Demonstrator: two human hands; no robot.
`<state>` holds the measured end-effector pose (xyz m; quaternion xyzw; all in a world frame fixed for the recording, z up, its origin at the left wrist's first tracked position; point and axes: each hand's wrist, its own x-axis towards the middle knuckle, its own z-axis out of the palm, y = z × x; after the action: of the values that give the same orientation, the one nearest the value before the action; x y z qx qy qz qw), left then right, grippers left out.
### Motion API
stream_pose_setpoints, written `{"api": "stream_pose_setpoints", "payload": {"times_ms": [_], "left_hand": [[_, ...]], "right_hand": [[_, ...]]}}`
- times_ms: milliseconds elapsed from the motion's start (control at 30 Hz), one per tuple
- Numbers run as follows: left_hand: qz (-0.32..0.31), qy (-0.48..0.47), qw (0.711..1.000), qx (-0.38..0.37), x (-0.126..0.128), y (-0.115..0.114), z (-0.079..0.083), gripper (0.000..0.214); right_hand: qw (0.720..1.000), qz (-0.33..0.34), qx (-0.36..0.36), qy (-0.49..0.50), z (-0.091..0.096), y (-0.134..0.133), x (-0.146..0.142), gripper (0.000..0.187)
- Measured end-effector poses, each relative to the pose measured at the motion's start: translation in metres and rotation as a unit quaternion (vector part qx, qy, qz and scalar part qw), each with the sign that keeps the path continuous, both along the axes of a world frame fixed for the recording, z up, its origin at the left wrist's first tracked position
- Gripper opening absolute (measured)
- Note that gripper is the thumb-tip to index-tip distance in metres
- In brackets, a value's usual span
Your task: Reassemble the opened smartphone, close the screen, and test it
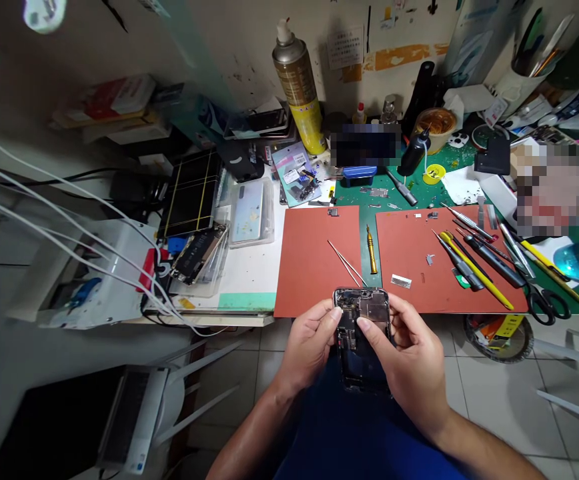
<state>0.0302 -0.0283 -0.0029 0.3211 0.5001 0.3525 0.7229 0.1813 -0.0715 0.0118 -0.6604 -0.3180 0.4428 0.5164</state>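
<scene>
The left hand (312,343) holds an opened smartphone (364,370) along its left edge, thumb over the exposed logic board (348,330); the right hand (417,363) grips the opposite edge, thumb laid across the inside. The phone's long axis runs almost straight away from the body, one short end pointing at the tabletop (252,273) and the other back toward the dark blue clothing (319,433); its bare interior faces the wearer. It is held up at the tabletop's near edge.

Just beyond the hands, tweezers (345,261) lie slantwise on a reddish-brown mat (309,267), and a gold screwdriver (371,250) points away in the green gap beside a second reddish-brown mat (404,240). Right of the right hand lie a yellow-handled tool (477,270) and black-handled scissors (547,303).

Left of the left hand, a pale phone (248,210) rests in a clear tray. Farther ahead stands a spray can (297,87) before a stained wall (249,40). Below the tabletop, right of the hands, a round bin (499,337) sits on the tiled floor (484,400).
</scene>
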Motion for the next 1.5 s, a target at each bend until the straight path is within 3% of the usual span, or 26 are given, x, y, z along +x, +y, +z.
{"api": "stream_pose_setpoints", "payload": {"times_ms": [233,400,600,833,1133,1267,1500], "left_hand": [[-0.071,0.053,0.993,0.075,-0.004,0.000,0.013,0.039],[-0.111,0.128,0.977,0.130,-0.005,-0.002,0.017,0.040],[-0.132,0.183,0.957,0.181,-0.005,-0.002,0.017,0.038],[-0.131,0.179,0.959,0.176,-0.004,-0.001,0.019,0.039],[-0.136,0.160,0.965,0.155,-0.004,-0.001,0.017,0.038],[-0.153,0.128,0.973,0.118,-0.004,0.002,0.021,0.038],[-0.178,0.085,0.979,0.060,-0.002,0.006,0.023,0.033]], "right_hand": [[0.999,0.042,-0.001,-0.027,0.000,0.008,0.016,0.046],[0.988,0.117,-0.027,0.102,0.009,0.023,0.021,0.042],[0.982,0.107,-0.048,0.145,0.016,0.027,0.015,0.034],[0.987,0.094,-0.036,0.129,0.016,0.027,0.012,0.026],[0.990,0.110,-0.028,0.085,0.015,0.027,0.014,0.026],[0.990,0.140,0.016,-0.014,0.012,0.032,0.027,0.025],[0.940,0.280,0.084,-0.174,0.021,0.046,0.052,0.009]]}}
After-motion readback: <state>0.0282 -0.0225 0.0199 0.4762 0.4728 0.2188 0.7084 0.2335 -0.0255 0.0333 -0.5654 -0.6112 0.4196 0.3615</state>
